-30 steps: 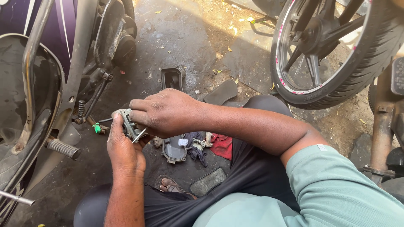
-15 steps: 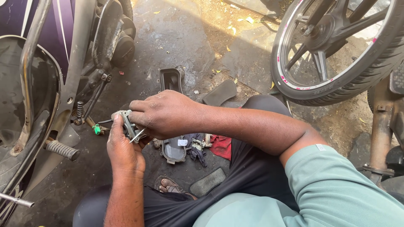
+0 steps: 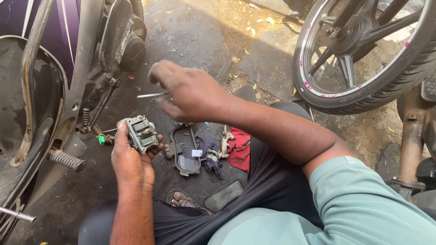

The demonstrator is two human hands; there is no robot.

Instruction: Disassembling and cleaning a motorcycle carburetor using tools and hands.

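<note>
Lifted away from the part since the earlier frame, our right hand (image 3: pixel 188 93) hung above the floor (image 3: pixel 200 41), fingers pinched on a thin metal tool (image 3: pixel 152 95) pointing left. Our left hand (image 3: pixel 131 156) stayed low, palm up, fingers curled around the grey metal carburettor body (image 3: pixel 141 132), beside a black cover (image 3: pixel 185 149) on the ground.

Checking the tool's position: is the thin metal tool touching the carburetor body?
Apart. The head view shows the thin tool in the right hand raised clear above the carburetor body.
</note>
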